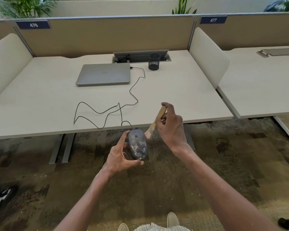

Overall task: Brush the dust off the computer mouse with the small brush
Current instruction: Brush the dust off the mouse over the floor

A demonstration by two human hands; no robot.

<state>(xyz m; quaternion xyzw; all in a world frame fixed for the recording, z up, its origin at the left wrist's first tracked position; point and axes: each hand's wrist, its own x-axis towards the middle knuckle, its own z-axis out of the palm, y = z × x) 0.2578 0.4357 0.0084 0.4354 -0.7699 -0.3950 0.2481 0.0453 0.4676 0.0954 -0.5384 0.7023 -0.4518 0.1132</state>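
I hold the dust-flecked grey computer mouse (137,144) in my left hand (122,157) off the pale desk's (182,90) front edge, above carpet; my right hand (171,129) angles the wooden-handled small brush (155,121) just right of it. The thin black cable (107,112) snakes back to the closed silver laptop (104,74); the black mesh pen cup (154,61) stands right of it.

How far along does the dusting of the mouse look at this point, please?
Done: the left hand has the mouse lifted off the desk, over the floor, and the right hand grips the brush. In hand: the bristles sit at the mouse's upper right edge. Left: pale dust still blotches most of its top, so most brushing remains.
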